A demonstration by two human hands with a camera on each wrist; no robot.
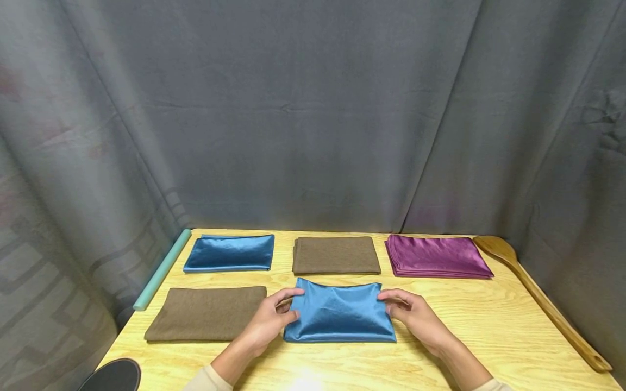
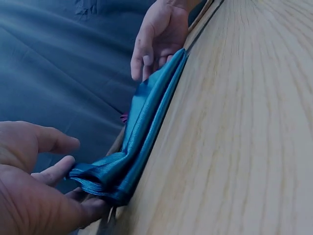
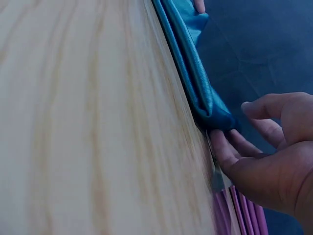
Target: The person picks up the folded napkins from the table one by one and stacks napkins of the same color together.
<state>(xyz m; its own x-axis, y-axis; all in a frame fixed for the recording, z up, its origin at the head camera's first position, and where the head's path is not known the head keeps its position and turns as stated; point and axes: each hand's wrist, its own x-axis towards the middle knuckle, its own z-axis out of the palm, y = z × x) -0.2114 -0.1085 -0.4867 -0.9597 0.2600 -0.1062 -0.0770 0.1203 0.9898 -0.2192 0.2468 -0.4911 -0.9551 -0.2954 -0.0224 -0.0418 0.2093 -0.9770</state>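
Near blue cloth [image 1: 339, 312]: folded, flat on the bench [image 1: 489, 326], front middle, between both hands. Clock faces as per head view. Long axis runs 9 to 3, so each hand is at one short end. From the left-hand grip [image 1: 266, 320] the cloth lies at 3 o'clock; from the right-hand grip [image 1: 420, 320] it lies at 9. Neither hand nearer, both touch an end.

Grip state: right is fairly wide, one finger clear of the cloth in right wrist view, others touching the corner. Left has fingertips round the layered end, upper finger free; can't tell if it actually pinches or just touches.

Around the near blue cloth: near brown cloth [image 1: 210, 315] at 9, just beside the left hand; far blue cloth [image 1: 232, 253] at 10; far brown cloth [image 1: 337, 255] at 12; purple cloth [image 1: 440, 256] at 2. Wooden spoon [image 1: 496, 250] along the bench's 3 o'clock side, green roll [image 1: 163, 271] along its 9 o'clock side
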